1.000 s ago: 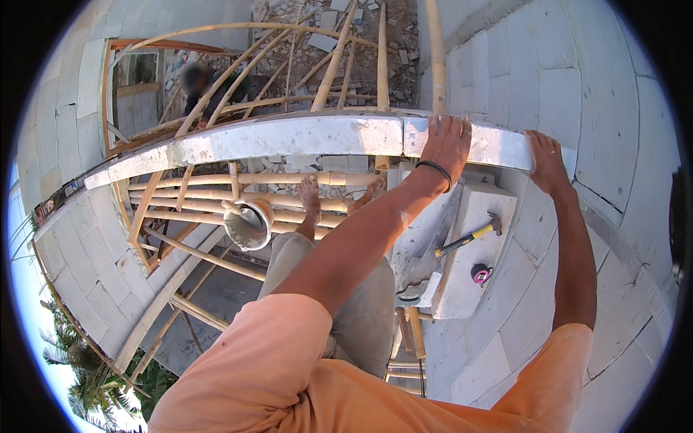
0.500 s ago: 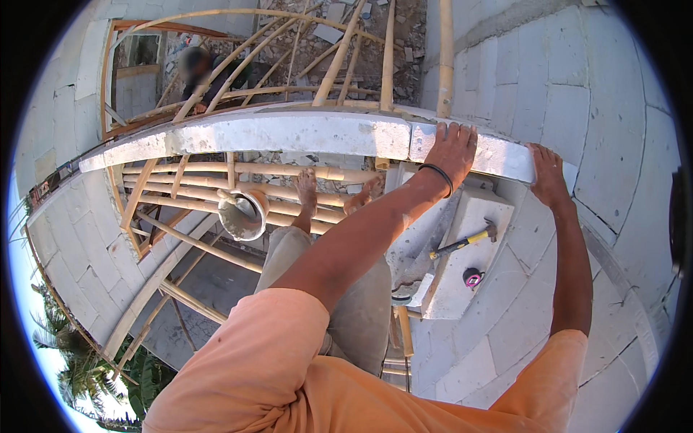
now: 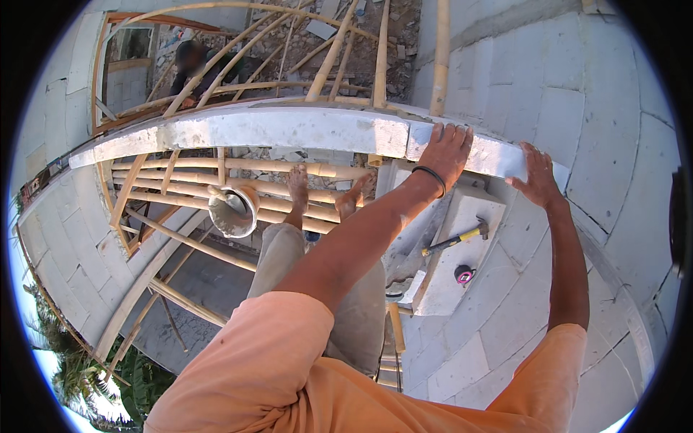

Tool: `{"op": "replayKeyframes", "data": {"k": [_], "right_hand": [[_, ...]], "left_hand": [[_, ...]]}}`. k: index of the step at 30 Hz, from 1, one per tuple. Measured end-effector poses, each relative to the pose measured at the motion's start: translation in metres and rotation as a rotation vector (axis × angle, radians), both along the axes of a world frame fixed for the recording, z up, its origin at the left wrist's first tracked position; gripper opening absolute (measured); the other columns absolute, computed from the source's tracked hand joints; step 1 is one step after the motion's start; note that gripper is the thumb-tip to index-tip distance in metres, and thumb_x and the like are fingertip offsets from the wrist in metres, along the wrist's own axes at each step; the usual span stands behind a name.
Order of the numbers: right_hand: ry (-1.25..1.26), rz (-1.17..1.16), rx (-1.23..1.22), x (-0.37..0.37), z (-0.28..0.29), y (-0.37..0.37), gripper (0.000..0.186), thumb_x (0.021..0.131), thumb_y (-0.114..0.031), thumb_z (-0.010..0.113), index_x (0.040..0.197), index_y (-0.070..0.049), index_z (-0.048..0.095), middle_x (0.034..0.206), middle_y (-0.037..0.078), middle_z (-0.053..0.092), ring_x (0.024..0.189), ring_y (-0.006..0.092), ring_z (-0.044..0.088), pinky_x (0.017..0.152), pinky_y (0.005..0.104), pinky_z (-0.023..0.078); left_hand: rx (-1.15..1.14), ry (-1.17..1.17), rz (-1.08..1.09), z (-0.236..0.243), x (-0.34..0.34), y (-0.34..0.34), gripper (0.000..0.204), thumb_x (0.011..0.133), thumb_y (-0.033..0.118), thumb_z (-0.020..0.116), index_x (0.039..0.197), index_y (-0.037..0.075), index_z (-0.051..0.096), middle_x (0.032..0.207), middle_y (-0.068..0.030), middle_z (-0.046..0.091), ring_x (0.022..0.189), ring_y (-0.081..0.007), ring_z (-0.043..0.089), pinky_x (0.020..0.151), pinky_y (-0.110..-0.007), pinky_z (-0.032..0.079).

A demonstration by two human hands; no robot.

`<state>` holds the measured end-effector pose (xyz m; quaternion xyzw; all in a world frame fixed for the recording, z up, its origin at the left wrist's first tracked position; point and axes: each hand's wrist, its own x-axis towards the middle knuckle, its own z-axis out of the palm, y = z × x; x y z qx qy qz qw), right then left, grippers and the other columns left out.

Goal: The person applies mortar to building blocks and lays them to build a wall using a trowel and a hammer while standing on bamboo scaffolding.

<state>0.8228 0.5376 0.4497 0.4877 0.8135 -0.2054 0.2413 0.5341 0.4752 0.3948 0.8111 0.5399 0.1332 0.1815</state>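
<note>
Since the earlier frame, the right hand's (image 3: 538, 175) thumb swings away, so that hand is spread, fingers over the end block (image 3: 497, 154) at two o'clock. The left hand (image 3: 446, 155) lies across the same block, fingers close together, thumb hidden — whether it clamps, I cannot tell. That block already lines up with the long block (image 3: 289, 128) toward twelve, so placement looks mostly done; how firmly it is bedded, or what levelling is left, doesn't show. Bucket (image 3: 229, 226) at nine, hammer (image 3: 456, 240) just past three, tape measure (image 3: 464, 274) at four — all out of hand.
</note>
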Motion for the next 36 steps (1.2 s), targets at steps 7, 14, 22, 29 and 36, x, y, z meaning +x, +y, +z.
{"op": "replayKeyframes", "data": {"k": [7, 14, 22, 29, 36], "right_hand": [[0.034, -0.2, 0.138, -0.014, -0.009, 0.001, 0.065, 0.098, -0.052, 0.04, 0.143, -0.005, 0.036, 0.147, 0.02, 0.037, 0.139, 0.0331, 0.033, 0.115, 0.0574, 0.014], [0.156, -0.541, 1.076, -0.056, -0.062, 0.002, 0.055, 0.104, -0.043, 0.027, 0.14, -0.004, 0.045, 0.149, 0.015, 0.039, 0.14, 0.032, 0.034, 0.116, 0.0533, 0.015], [-0.016, -0.584, 0.704, -0.061, -0.079, -0.006, 0.048, 0.104, -0.037, 0.032, 0.136, -0.009, 0.053, 0.144, 0.011, 0.045, 0.137, 0.0275, 0.038, 0.116, 0.0519, 0.015], [-0.042, -0.598, 0.717, -0.067, -0.079, 0.001, 0.046, 0.103, -0.037, 0.035, 0.134, -0.009, 0.056, 0.142, 0.012, 0.048, 0.136, 0.0278, 0.039, 0.114, 0.0524, 0.019], [-0.144, -0.593, 0.694, -0.053, -0.087, 0.002, 0.045, 0.099, -0.037, 0.043, 0.131, -0.009, 0.057, 0.139, 0.012, 0.05, 0.134, 0.0263, 0.041, 0.112, 0.0532, 0.021]], "left_hand": [[-0.068, -0.167, 0.008, 0.002, -0.007, 0.007, 0.079, 0.081, 0.048, 0.07, 0.137, -0.002, 0.043, 0.127, -0.0182, 0.049, 0.126, -0.0337, 0.041, 0.112, -0.048, 0.026], [-0.036, -0.211, -0.056, -0.003, -0.008, 0.009, 0.076, 0.083, 0.05, 0.066, 0.136, -0.002, 0.044, 0.125, -0.0185, 0.051, 0.125, -0.0338, 0.042, 0.114, -0.048, 0.025], [-0.048, -0.158, -0.077, -0.004, -0.014, 0.006, 0.08, 0.083, 0.048, 0.066, 0.139, -0.004, 0.043, 0.123, -0.0183, 0.052, 0.124, -0.0327, 0.042, 0.115, -0.049, 0.024], [-0.046, -0.153, -0.151, -0.004, -0.026, 0.013, 0.088, 0.074, 0.045, 0.077, 0.137, -0.006, 0.042, 0.122, -0.0176, 0.051, 0.12, -0.0326, 0.043, 0.108, -0.047, 0.031], [-0.101, -0.244, -0.289, -0.013, -0.033, 0.04, 0.078, 0.077, 0.038, 0.078, 0.137, -0.001, 0.046, 0.118, -0.0189, 0.056, 0.115, -0.0327, 0.051, 0.097, -0.045, 0.041]]}}
